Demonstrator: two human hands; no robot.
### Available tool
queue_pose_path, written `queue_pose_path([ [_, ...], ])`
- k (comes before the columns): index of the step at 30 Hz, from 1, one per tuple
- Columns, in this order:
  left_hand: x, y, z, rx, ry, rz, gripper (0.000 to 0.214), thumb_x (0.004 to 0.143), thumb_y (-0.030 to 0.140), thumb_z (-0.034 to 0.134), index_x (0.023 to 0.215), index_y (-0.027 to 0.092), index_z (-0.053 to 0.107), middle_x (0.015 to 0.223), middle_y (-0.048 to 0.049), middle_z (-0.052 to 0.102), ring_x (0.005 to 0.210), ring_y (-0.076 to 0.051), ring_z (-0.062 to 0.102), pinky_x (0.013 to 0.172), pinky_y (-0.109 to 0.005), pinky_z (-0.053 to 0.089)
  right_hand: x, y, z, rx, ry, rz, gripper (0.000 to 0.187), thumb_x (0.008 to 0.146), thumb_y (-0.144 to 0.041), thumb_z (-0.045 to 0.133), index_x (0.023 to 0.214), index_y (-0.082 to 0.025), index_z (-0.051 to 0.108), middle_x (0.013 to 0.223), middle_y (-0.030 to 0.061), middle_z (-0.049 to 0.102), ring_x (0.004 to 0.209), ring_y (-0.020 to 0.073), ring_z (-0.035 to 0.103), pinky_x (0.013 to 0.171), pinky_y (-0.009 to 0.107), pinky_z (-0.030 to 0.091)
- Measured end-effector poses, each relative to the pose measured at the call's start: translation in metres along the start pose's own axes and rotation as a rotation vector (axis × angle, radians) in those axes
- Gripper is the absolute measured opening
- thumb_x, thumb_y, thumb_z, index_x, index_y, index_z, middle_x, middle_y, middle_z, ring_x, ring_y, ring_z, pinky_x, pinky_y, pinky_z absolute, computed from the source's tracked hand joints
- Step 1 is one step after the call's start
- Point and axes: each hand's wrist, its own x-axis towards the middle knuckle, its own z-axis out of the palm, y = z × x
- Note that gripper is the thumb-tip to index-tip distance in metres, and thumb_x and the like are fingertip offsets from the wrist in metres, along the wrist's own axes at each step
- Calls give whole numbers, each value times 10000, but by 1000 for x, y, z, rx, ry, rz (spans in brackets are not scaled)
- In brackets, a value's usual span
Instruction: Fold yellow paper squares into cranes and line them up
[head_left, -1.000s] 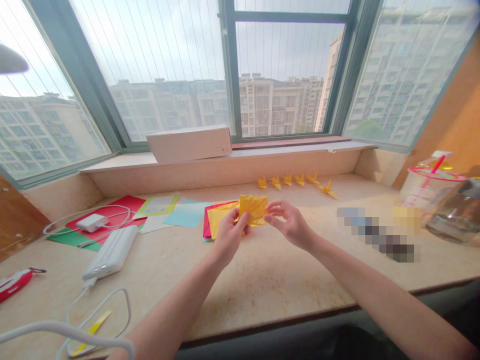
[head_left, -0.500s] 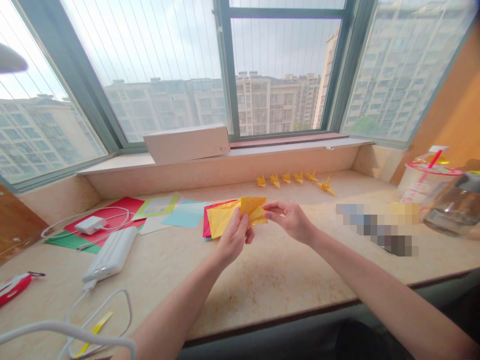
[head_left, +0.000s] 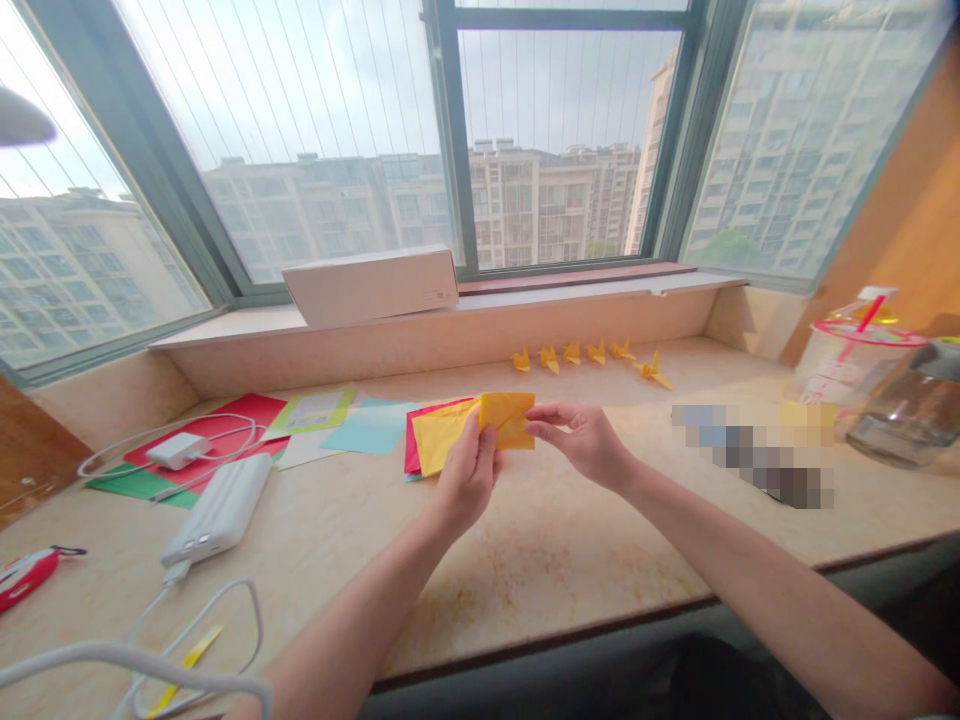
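Note:
A yellow folded sheet of origami paper is held up between my two hands. My left hand pinches its left side, thumb in front. At its right edge, the thumb and forefinger of my right hand close on the paper. Behind and left of my left hand lies a stack of yellow sheets, with red paper and a bit of blue showing beneath. Several small yellow paper cranes stand in a row farther back on the counter.
Coloured sheets, a white charger with its cable, and a white power bank lie on the left. A red-handled tool is far left. A lidded cup and a glass jug stand right. A white box rests on the sill.
The slanted flap at the yellow paper's right side now lies flatter, making a squarer shape. Both hands keep their grip in nearly the same place.

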Motion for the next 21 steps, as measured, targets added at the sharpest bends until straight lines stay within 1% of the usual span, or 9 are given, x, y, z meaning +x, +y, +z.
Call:
queue_pose_path([
  [3, -1, 2, 1, 4, 18, 15, 379, 943, 576, 436, 1028, 212, 501, 660, 47, 458, 476, -81, 388, 403, -189, 312, -1, -3, 1, -3, 15, -15, 240, 810, -418, 735, 950, -225, 765, 943, 51, 787, 901, 247, 741, 868, 430, 594],
  [7, -1, 4, 3, -23, 31, 31, 389, 935, 581, 450, 1040, 210, 509, 673, 43, 464, 478, -80, 388, 401, -189, 313, -3, -7, 5, 10, 44, -11, 249, 810, -413, 733, 943, -203, 751, 928, 68, 785, 875, 249, 746, 837, 427, 608],
  [11, -2, 5, 5, -98, 45, 8, 384, 917, 582, 488, 1045, 220, 502, 670, 48, 461, 467, -77, 368, 397, -190, 303, -5, -8, 9, 61, 75, 14, 253, 809, -409, 731, 948, -202, 690, 877, 66, 776, 829, 244, 749, 767, 400, 614],
  [13, -2, 4, 7, -134, 45, -1, 374, 911, 580, 501, 1036, 228, 500, 657, 54, 451, 460, -76, 356, 397, -191, 297, -5, -8, 11, 111, 83, 45, 300, 807, -398, 735, 1023, -225, 620, 813, 40, 761, 772, 235, 747, 704, 372, 604],
  [16, -1, 2, 8, -152, 42, -14, 347, 913, 569, 505, 1000, 233, 500, 626, 63, 431, 449, -77, 342, 400, -193, 291, -4, -7, 13, 193, 61, 93, 441, 793, -384, 751, 1141, -264, 509, 750, 1, 727, 722, 232, 739, 653, 348, 580],
  [19, 0, 1, 6, -128, 24, -31, 311, 919, 538, 511, 937, 227, 493, 593, 69, 417, 443, -79, 335, 401, -194, 280, -2, -5, 13, 210, 25, 94, 536, 814, -378, 726, 1251, -271, 435, 786, 4, 715, 763, 224, 727, 697, 357, 574],
  [21, 1, 0, 3, -93, -22, -35, 291, 925, 510, 512, 896, 221, 499, 575, 69, 413, 440, -79, 331, 399, -196, 271, 0, -2, 11, 156, 17, 54, 598, 828, -368, 710, 1327, -267, 396, 881, 27, 716, 847, 216, 708, 770, 371, 564],
])
